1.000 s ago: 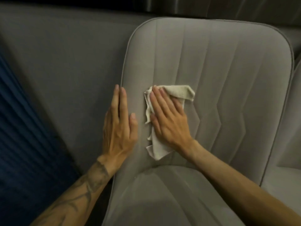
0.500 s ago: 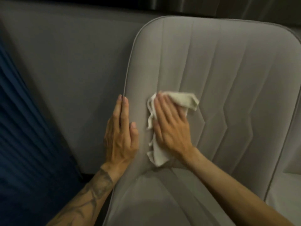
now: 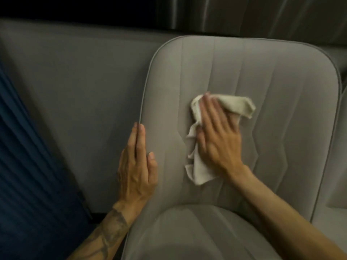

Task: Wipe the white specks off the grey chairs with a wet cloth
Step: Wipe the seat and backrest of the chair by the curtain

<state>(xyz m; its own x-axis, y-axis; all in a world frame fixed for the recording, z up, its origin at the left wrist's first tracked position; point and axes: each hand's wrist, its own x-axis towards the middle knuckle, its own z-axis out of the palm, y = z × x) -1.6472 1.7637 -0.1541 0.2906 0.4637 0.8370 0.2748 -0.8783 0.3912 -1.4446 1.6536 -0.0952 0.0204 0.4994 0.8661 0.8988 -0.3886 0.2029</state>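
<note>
Grey upholstery fills my feed: the grey chair is dead ahead, backrest stitched in long channels, its seat cut off by the frame at 6 o'clock. Right hand is flat on the backrest near centre, fingers straight and together, pressing the cloth into the fabric, with nothing curled round it. That hand is motion-blurred, so I can't get the fingertips cleanly. The cloth is pale and crumpled, mostly hidden under the palm; one bunch pokes out at 1 o'clock of the hand, and a tail hangs out at 7 o'clock. Left hand, at 9 o'clock of the cloth and apart from it, lies flat along the backrest's left edge, fingers extended, gripping nothing; its outer fingers are hidden past the piping. White specks? Too dim and soft for me to tell. At 3 o'clock a sliver of a second chair is cropped. Blue pleated fabric is at 8 o'clock, and a grey curtain at 12 to 1, both running out of view.
</note>
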